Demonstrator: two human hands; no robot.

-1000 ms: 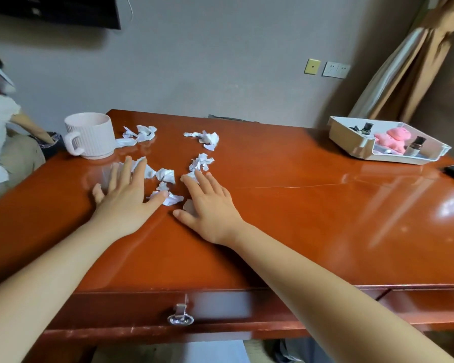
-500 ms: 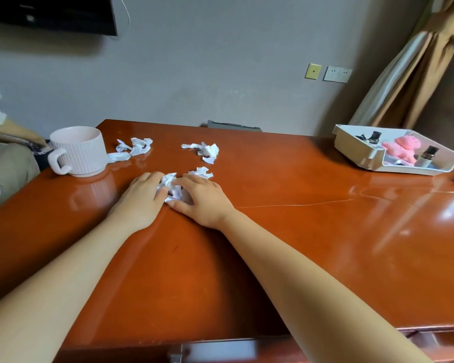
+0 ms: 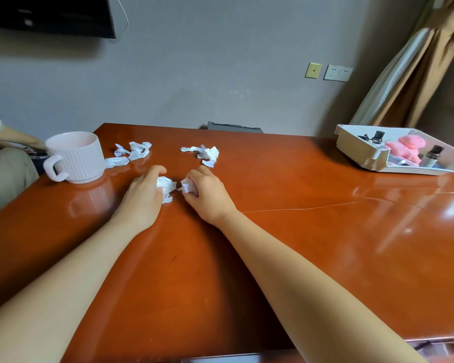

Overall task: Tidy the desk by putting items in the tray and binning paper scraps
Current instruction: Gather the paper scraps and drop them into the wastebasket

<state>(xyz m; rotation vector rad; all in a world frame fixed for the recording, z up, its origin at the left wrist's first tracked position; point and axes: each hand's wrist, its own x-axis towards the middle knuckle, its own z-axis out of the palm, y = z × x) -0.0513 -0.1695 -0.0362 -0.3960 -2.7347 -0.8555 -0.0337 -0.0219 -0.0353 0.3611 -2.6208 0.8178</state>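
**Both hands closed on crumpled paper**

The left hand (image 3: 144, 197) curls round a wad of paper scraps (image 3: 165, 186). The right hand (image 3: 207, 195) pinches a smaller wad (image 3: 188, 185) just beside it on the worktop (image 3: 299, 231). Loose scraps (image 3: 135, 150) lie near the mug (image 3: 76, 158). The tray (image 3: 357, 150), far right, holds a pink toy (image 3: 404, 149).

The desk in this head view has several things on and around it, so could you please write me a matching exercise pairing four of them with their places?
Things:
1 mug
2 pink toy
3 socket
4 paper scraps

Places:
A on the wall
B far left corner of the desk
C inside the tray
D scattered across the desk's far half

Pairs: 1-B, 2-C, 3-A, 4-D
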